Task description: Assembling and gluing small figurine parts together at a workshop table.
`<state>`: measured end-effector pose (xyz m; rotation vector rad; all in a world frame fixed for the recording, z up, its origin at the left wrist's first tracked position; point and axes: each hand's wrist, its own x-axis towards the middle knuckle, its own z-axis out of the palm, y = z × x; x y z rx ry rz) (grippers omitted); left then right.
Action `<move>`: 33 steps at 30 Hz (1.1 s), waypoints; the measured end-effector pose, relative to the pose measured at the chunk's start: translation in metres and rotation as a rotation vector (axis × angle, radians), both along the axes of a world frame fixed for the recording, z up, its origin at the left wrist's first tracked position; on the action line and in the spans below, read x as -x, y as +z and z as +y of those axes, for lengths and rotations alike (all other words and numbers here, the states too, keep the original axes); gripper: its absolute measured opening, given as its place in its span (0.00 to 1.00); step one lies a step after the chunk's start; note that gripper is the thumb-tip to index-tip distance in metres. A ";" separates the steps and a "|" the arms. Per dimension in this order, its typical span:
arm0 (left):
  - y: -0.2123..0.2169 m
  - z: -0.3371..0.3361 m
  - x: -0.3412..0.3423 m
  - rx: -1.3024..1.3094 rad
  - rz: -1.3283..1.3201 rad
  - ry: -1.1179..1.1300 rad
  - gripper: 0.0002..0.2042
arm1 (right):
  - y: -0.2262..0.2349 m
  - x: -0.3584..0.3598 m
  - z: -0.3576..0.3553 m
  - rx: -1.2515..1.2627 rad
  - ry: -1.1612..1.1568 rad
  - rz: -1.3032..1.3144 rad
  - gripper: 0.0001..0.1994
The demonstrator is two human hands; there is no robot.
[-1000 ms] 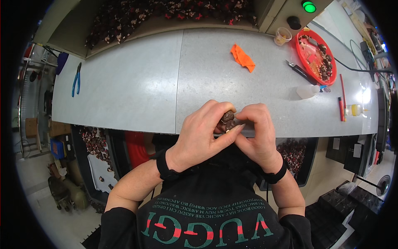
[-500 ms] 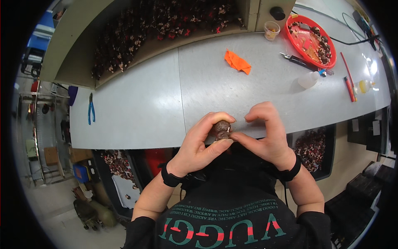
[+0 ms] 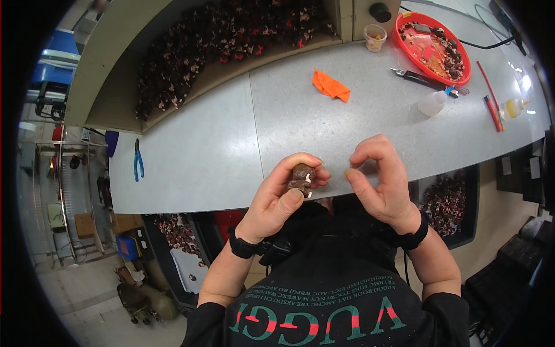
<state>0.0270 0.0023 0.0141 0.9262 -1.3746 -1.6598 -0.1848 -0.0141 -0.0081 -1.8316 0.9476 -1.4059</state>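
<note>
My left hand (image 3: 277,199) grips a small dark brown figurine (image 3: 302,178) with a pale spot on it, pinched between thumb and fingers over the near edge of the grey table (image 3: 231,150). My right hand (image 3: 378,182) is just to the right of it, a short gap apart, thumb and forefinger curled toward each other; whether something tiny sits between them I cannot tell. Both wrists carry black bands.
An orange cloth scrap (image 3: 330,85), a red tray (image 3: 435,41) of small parts, a knife-like tool (image 3: 422,80), a small white bottle (image 3: 432,103), a cup (image 3: 376,36) and red pens (image 3: 491,101) lie at the far right. Blue pliers (image 3: 138,160) lie left. A bin of dark figurines (image 3: 219,52) runs behind.
My right hand has come off the figurine and moved a little to the right; the left hand alone holds it now. The view has tilted further over the table.
</note>
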 end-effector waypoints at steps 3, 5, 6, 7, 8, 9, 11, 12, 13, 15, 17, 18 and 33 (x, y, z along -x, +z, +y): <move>-0.005 -0.001 -0.005 -0.005 0.089 -0.057 0.31 | 0.003 0.001 0.000 -0.019 0.011 0.003 0.08; -0.005 -0.001 -0.005 -0.001 0.088 -0.057 0.31 | 0.004 0.000 0.001 -0.028 0.014 -0.005 0.07; -0.006 -0.001 -0.004 0.001 0.089 -0.056 0.32 | 0.004 0.000 0.001 -0.039 0.017 -0.012 0.07; -0.005 -0.001 -0.004 0.002 0.088 -0.056 0.32 | 0.004 0.000 0.001 -0.038 0.018 -0.013 0.07; -0.005 -0.001 -0.004 0.006 0.084 -0.055 0.32 | 0.004 0.000 0.001 -0.041 0.022 -0.010 0.06; -0.005 -0.001 -0.004 0.010 0.081 -0.054 0.33 | 0.004 0.000 0.000 -0.043 0.027 -0.006 0.06; -0.005 -0.002 -0.004 0.021 0.083 -0.058 0.33 | 0.004 0.000 0.000 -0.041 0.029 -0.001 0.06; -0.005 -0.002 -0.003 0.033 0.086 -0.063 0.33 | 0.004 0.000 0.000 -0.040 0.030 0.005 0.06; -0.005 -0.002 -0.003 0.034 0.086 -0.061 0.33 | 0.004 0.000 0.000 -0.038 0.032 0.005 0.06; -0.003 -0.002 -0.003 0.042 0.089 -0.064 0.32 | 0.004 0.000 0.000 -0.042 0.020 0.015 0.06; -0.003 -0.001 -0.003 0.043 0.093 -0.061 0.32 | 0.005 0.000 0.000 -0.040 0.020 0.018 0.06; -0.003 -0.001 -0.003 0.043 0.096 -0.062 0.32 | 0.005 0.000 0.000 -0.040 0.016 0.020 0.06; -0.002 -0.002 0.000 0.053 0.057 -0.029 0.33 | 0.004 0.000 0.001 -0.047 0.027 0.019 0.05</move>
